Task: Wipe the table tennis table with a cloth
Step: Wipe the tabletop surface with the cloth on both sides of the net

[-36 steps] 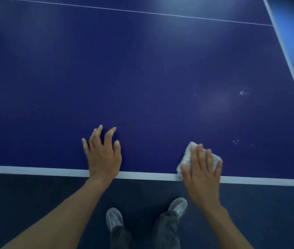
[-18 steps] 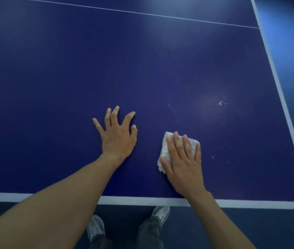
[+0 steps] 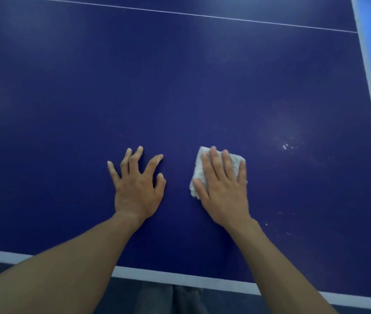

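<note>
The dark blue table tennis table [image 3: 180, 87] fills the view, with white lines along its near and right edges. A small white folded cloth [image 3: 199, 172] lies on it, right of centre. My right hand [image 3: 223, 184] presses flat on the cloth with straight fingers, covering most of it. My left hand [image 3: 138, 180] rests on the bare table surface just left of the cloth, fingers spread and arched on their tips, holding nothing.
White specks and a dull smear [image 3: 287, 145] mark the surface right of the cloth, with more specks [image 3: 279, 223] nearer the front edge. A thin white centre line [image 3: 202, 15] runs across the far side. Dark floor and my trouser legs [image 3: 175, 300] show below the near edge.
Both hands have moved forward from the near white edge line toward the middle of the table. The right hand slid the cloth along with it. The view has followed forward.
</note>
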